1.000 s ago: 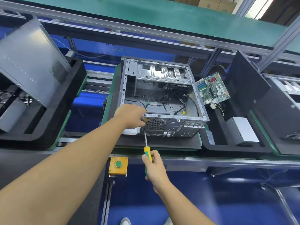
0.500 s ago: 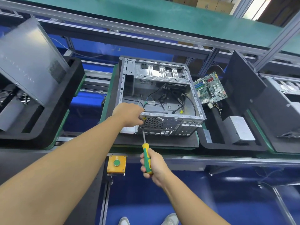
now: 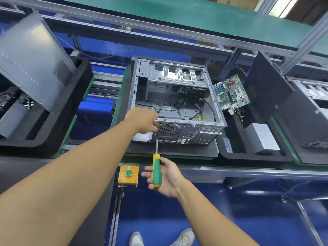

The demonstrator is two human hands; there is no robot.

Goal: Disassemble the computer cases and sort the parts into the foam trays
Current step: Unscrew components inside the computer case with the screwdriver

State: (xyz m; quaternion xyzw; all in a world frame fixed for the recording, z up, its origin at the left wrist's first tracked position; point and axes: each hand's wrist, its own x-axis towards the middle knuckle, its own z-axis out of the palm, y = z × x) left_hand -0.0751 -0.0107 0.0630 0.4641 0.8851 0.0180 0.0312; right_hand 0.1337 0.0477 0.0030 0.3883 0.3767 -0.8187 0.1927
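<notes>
An open silver computer case (image 3: 177,75) lies on a black foam pad (image 3: 170,150) at the centre of the line, with loose cables inside. My left hand (image 3: 142,119) grips its near left rear corner beside the fan grille. A green and yellow screwdriver (image 3: 156,173) stands with its tip against the rear panel just below that hand. Its handle lies across my right hand (image 3: 168,180), whose fingers stretch out to the left of it while the thumb touches its top.
A black foam tray (image 3: 257,157) on the right holds a green motherboard (image 3: 230,93), a grey power supply (image 3: 264,137) and a black side panel (image 3: 266,86). A left foam tray (image 3: 53,121) carries a grey side panel (image 3: 30,55). A yellow button box (image 3: 128,174) sits on the front rail.
My right hand has loosened from a closed grip on the screwdriver handle to outstretched fingers. My left hand has stayed on the case corner.
</notes>
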